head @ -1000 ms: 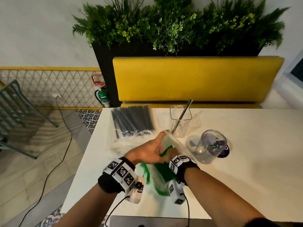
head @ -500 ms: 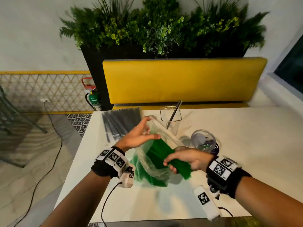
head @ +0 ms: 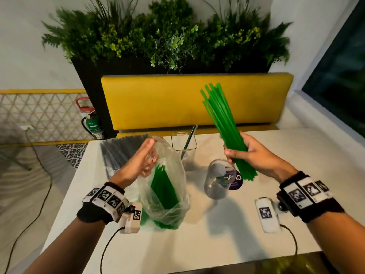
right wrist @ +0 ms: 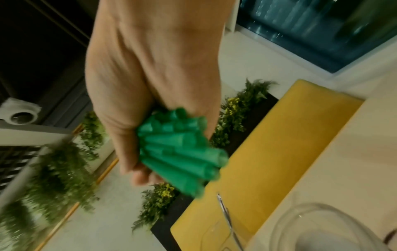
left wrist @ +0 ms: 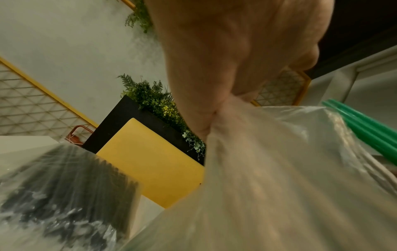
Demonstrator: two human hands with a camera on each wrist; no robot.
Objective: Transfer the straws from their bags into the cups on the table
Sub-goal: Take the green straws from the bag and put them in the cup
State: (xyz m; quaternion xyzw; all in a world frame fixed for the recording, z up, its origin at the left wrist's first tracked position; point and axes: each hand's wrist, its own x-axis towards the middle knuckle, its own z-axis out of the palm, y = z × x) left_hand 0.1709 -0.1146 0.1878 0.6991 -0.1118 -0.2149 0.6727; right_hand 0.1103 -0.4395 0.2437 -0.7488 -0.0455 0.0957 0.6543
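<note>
The right hand (head: 254, 155) is wrapping its fingers round a bundle of green straws (head: 223, 125), clamping it near the lower end, so most of the length is fanning up and away above the fist while the short cut ends are poking out below the palm. Just under those cut ends, the round clear cup (head: 219, 180) is standing, its open mouth close beneath the grip. Off to the left of the fist, the left hand (head: 138, 165) is pinching the gathered rim of the clear plastic bag (head: 167, 194), holding its mouth up and open; more green straws (head: 164, 186) are standing inside it below that pinch. Beyond the bag, a square clear cup (head: 184, 141) is holding one dark straw (head: 189, 139), and a pack of black straws (head: 122, 151) is lying flat on the table (head: 217, 244) past the left hand.

By my reading, this is the carry step: a handful is out of the bag and not yet in a cup. The next move is calling for tilting the bundle upright, lining the lower ends over the round cup's mouth, and lowering before letting go, so the spread tips aren't tipping the light cup.
</note>
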